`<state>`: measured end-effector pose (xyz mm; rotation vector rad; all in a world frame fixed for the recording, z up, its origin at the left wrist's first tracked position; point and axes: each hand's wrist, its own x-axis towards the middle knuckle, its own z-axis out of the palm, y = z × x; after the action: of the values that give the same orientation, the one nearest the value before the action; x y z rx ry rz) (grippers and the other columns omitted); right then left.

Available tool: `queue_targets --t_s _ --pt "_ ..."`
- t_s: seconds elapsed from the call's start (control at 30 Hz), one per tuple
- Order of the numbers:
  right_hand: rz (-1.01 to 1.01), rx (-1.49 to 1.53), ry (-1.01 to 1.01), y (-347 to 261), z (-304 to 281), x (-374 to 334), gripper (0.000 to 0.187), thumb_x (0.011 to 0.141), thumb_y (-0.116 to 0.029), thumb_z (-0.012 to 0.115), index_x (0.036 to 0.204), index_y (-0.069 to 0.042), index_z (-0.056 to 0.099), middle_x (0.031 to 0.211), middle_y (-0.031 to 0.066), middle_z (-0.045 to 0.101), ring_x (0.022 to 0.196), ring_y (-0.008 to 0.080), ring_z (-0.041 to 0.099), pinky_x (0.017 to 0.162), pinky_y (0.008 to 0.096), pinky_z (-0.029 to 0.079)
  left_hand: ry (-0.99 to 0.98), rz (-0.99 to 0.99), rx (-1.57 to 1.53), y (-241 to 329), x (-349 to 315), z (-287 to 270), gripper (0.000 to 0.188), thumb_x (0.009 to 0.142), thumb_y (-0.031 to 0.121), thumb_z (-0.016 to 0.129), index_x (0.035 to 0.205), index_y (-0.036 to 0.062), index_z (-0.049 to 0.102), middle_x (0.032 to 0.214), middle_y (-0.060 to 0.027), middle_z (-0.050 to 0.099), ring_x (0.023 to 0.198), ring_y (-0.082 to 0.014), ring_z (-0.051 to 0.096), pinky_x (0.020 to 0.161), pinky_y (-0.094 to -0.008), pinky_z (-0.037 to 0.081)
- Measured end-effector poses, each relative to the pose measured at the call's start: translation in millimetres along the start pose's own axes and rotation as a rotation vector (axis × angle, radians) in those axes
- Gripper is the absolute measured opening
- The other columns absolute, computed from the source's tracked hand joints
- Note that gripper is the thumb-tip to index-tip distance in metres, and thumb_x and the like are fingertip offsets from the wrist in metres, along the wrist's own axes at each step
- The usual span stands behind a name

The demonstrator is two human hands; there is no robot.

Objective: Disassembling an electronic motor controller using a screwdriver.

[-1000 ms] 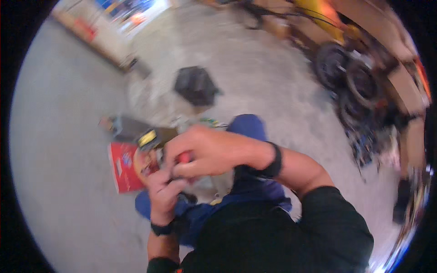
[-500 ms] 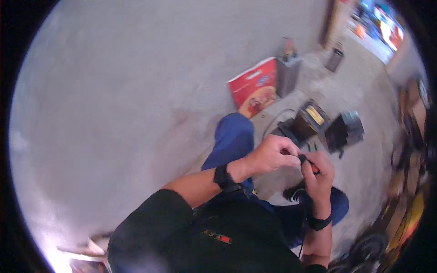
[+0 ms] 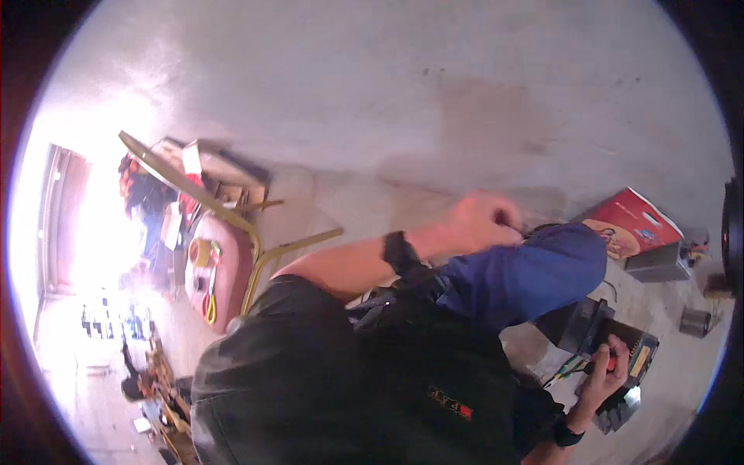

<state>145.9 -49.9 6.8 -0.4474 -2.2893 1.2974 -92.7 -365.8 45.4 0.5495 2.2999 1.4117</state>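
Note:
My left hand is blurred above my bent blue-trousered knee, its fingers curled in; what they may hold is hidden. Lower on the right, my right hand is closed around a small red-orange object, mostly covered by the fingers, so its kind does not show. That hand is beside a dark boxy device with a yellow label. Green-and-black slender pieces lie just left of the hand, and a black casing is next to the device.
A red carrier bag leans by a grey metal tin, with a dark can nearby. To the left stands a pink-seated chair with a gold frame, carrying a tape roll and yellow-handled scissors. Cluttered boxes stand behind it.
My view has swung left, bringing the chair in. My hands, close together before, are now apart: the left over the knee, the right down by the boxy device.

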Motion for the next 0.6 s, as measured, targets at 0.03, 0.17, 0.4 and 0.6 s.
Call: queue_targets --t_s 0.03,0.17,0.4,0.6 --pt "0.026 0.015 -0.024 5 5 -1 0.018 0.091 -0.006 0.064 0.107 0.002 0.066 0.096 0.0039 0.063 0.070 0.0070 0.051 0.062 0.0203 0.039 0.087 -0.078 -0.075 -28 -13 -15 0.019 0.079 0.017 0.078 0.090 0.0034 0.071 0.091 -0.0065 0.071 0.086 -0.0136 0.066 0.076 -0.0294 0.053" --pt "0.098 0.028 -0.099 50 23 -10 0.016 0.093 -0.009 0.065 0.105 0.001 0.066 0.094 0.0007 0.061 0.072 0.0056 0.048 0.065 0.0205 0.039 0.249 -0.199 0.412 -157 -112 -90 0.022 0.077 0.013 0.072 0.095 0.0005 0.070 0.088 -0.0088 0.067 0.080 -0.0199 0.066 0.072 -0.0354 0.053" --pt "0.088 0.003 -0.175 57 37 -8 0.017 0.092 -0.011 0.065 0.104 0.002 0.066 0.089 -0.0011 0.059 0.075 0.0070 0.048 0.066 0.0222 0.038 -0.201 -0.582 0.695 -305 -294 -108 0.021 0.069 0.019 0.067 0.088 0.0135 0.074 0.088 -0.0129 0.070 0.087 -0.0352 0.068 0.080 -0.0452 0.055" --pt "0.092 0.025 -0.158 80 38 -8 0.016 0.093 -0.012 0.064 0.102 0.000 0.067 0.088 -0.0021 0.057 0.070 0.0068 0.043 0.063 0.0210 0.036 -0.032 -0.632 0.428 -249 -255 -71 0.023 0.066 0.012 0.067 0.087 0.0088 0.074 0.083 -0.0106 0.071 0.073 -0.0263 0.070 0.066 -0.0372 0.057"
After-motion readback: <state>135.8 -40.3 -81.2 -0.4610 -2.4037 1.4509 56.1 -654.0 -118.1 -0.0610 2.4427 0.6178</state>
